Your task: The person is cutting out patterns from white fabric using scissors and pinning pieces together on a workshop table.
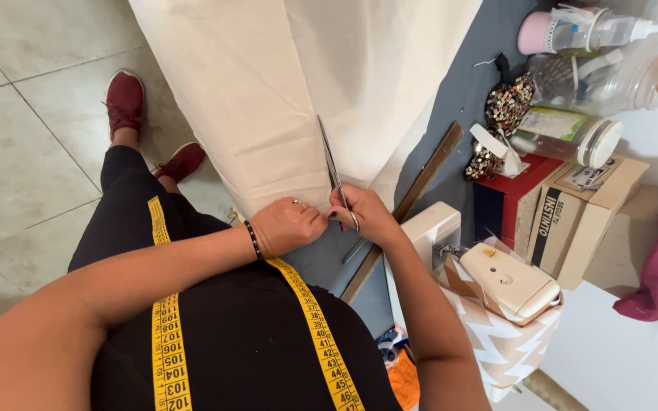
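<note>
While hands (327,222) cut cloth (283,91), clear jars (611,76) hold sewing notions.

Cloth (268,91) spread on the table (470,84), hanging over its edge toward nine o'clock. Scissors (334,173) on the cloth, blades toward twelve. Left hand (289,225) at the cloth's near edge, right hand (365,216) just beside it at three. Wooden ruler (420,183) beyond at three. Sewing machine (489,278) at four o'clock, boxes (565,217) and jars (603,68) farther toward two.
</note>
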